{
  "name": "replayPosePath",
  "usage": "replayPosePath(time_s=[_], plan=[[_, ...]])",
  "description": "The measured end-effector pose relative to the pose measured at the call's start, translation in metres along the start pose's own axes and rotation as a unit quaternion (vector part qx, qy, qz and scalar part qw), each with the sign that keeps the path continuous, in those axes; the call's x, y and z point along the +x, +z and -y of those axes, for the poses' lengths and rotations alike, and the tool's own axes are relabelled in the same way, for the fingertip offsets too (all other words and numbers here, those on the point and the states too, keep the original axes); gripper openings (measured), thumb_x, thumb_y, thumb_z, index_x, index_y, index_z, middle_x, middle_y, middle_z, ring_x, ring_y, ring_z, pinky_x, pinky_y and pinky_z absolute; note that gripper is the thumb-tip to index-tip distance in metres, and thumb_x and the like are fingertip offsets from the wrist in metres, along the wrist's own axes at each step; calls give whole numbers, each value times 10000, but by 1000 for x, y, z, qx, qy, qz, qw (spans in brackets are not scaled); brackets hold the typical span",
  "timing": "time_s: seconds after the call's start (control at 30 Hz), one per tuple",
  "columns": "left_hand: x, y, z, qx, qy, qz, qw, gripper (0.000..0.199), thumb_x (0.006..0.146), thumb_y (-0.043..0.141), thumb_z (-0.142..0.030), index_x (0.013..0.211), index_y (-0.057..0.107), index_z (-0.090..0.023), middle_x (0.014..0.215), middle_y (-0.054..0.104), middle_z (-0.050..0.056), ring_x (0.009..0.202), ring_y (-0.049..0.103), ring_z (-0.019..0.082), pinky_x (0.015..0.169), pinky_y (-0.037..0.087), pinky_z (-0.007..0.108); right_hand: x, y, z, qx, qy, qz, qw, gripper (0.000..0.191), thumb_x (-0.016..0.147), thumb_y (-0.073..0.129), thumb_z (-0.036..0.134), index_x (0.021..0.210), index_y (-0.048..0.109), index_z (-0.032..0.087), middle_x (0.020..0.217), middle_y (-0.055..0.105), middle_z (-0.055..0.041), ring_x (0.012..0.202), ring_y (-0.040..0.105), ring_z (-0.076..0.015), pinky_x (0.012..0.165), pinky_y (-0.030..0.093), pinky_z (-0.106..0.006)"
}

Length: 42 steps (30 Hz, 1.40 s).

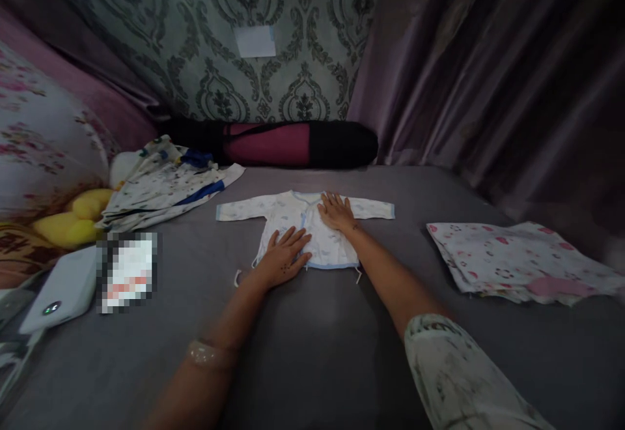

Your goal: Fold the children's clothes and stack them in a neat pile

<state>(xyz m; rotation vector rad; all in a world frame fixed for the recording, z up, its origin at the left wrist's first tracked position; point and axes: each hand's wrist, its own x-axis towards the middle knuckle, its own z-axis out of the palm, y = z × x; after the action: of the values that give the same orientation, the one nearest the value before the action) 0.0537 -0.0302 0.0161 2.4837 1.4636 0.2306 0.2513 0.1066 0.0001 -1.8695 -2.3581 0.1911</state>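
Note:
A small white baby shirt (319, 241) with pale blue trim lies spread on the grey sheet, its sleeves stretched out to both sides. Thin ties stick out near its lower corners. My left hand (286, 255) rests flat on the lower left of the shirt, fingers apart. Higher up, my right hand (336, 211) presses flat beside the neckline at the right shoulder, covering part of the cloth there. Neither hand grasps anything.
On the right lies a folded white cloth (508, 257) with red prints. Patterned clothes (156, 186) and a yellow plush thing (73, 218) are at left, near a white power bank (63, 286) with a cable. A black and magenta long bag (273, 144) lines the wall.

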Motion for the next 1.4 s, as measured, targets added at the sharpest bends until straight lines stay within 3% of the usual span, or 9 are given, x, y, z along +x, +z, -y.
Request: replayPosePath(time_s=[0.37, 0.5, 0.63, 0.83, 0.93, 1.03, 1.23, 1.4], plan=[[0, 3, 2, 21, 1, -9, 1000, 548, 984, 277, -512, 1473, 368, -284, 1564, 324, 47, 1460, 229, 272, 1160, 161, 564, -5, -4, 1, 35, -2, 0, 999, 588, 995, 214, 448, 1518, 290, 190, 1600, 225, -55, 1471, 133, -257, 1168, 78, -536], [1, 7, 4, 36, 2, -21, 999, 557, 980, 259, -528, 1473, 367, -292, 1563, 326, 38, 1460, 231, 268, 1163, 164, 555, -4, -13, -5, 111, 15, -17, 994, 585, 1000, 173, 426, 1533, 243, 195, 1600, 226, -57, 1469, 166, -197, 1179, 132, -458], [1, 9, 4, 44, 1, -21, 999, 556, 981, 252, -513, 1479, 360, -290, 1559, 335, 38, 1457, 236, 270, 1160, 163, 555, -4, -25, -30, 137, 81, -82, 984, 565, 979, 269, 337, 1507, 306, 142, 1566, 311, -91, 1435, 262, -194, 1155, 223, -376], [6, -2, 2, 32, -7, 2, 999, 554, 962, 303, -521, 1446, 419, -279, 1523, 403, 53, 1419, 305, 291, 1145, 165, 576, -25, -45, -91, 119, 216, -118, 962, 487, 937, 357, 239, 1396, 480, 131, 1408, 515, -157, 1297, 459, -265, 1064, 328, -434], [17, -10, 0, 50, 5, -17, 999, 490, 950, 339, -524, 1324, 567, -304, 1411, 539, 47, 1341, 398, 303, 1126, 202, 558, -37, -48, -113, 100, 240, -124, 958, 467, 927, 370, 227, 1365, 522, 170, 1369, 550, -147, 1270, 469, -289, 1045, 330, -474], [34, -18, -4, 79, 24, -46, 995, 433, 940, 363, -509, 1074, 712, -289, 1324, 597, 57, 1266, 447, 317, 1059, 289, 524, -44, -47, -124, 83, 240, -127, 959, 454, 921, 370, 206, 1332, 561, 197, 1364, 556, -133, 1266, 456, -301, 1052, 307, -510], [74, -28, -15, 115, 56, -8, 992, 439, 958, 332, -404, 780, 663, -178, 922, 699, 118, 936, 626, 265, 923, 349, 483, -50, -45, -132, 66, 265, -105, 956, 439, 908, 400, 193, 1298, 601, 207, 1343, 561, -140, 1273, 428, -323, 1037, 312, -516], [105, -26, -28, 123, 44, -10, 991, 391, 960, 344, -363, 819, 651, -166, 943, 707, 123, 932, 641, 265, 880, 383, 441, -52, -46, -136, 54, 283, -93, 953, 409, 911, 435, 237, 1266, 632, 194, 1341, 546, -152, 1271, 416, -344, 1022, 322, -507]])
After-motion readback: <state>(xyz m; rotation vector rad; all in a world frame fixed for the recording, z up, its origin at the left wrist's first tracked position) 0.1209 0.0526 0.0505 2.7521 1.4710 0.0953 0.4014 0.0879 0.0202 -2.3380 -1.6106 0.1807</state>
